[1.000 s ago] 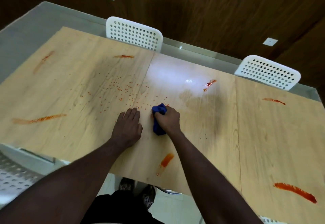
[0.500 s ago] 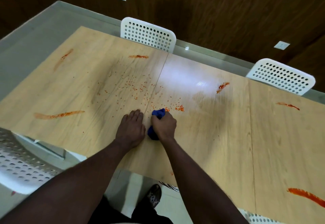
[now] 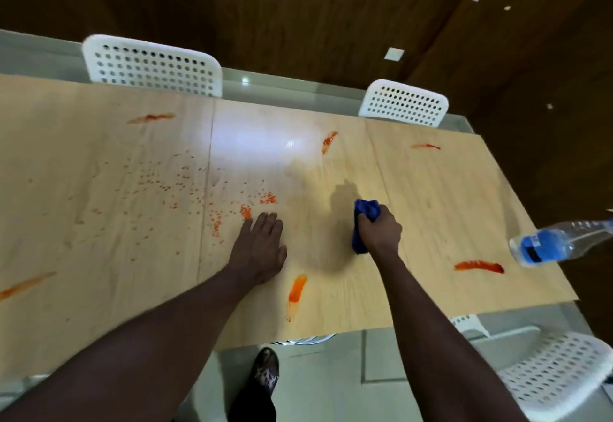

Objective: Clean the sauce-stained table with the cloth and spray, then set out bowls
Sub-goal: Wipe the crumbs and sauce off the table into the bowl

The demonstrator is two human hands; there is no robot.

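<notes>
Both hands work: my right hand bunches the soft, light cloth, fingers curled round it; my left hand lies flat, fingers probably together.

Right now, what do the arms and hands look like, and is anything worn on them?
Both arms are bare as far up as the view reaches: no sleeve shows on the left arm or the right arm. The left hand and right hand wear no gloves, and no watch, bracelet or ring shows.
</notes>
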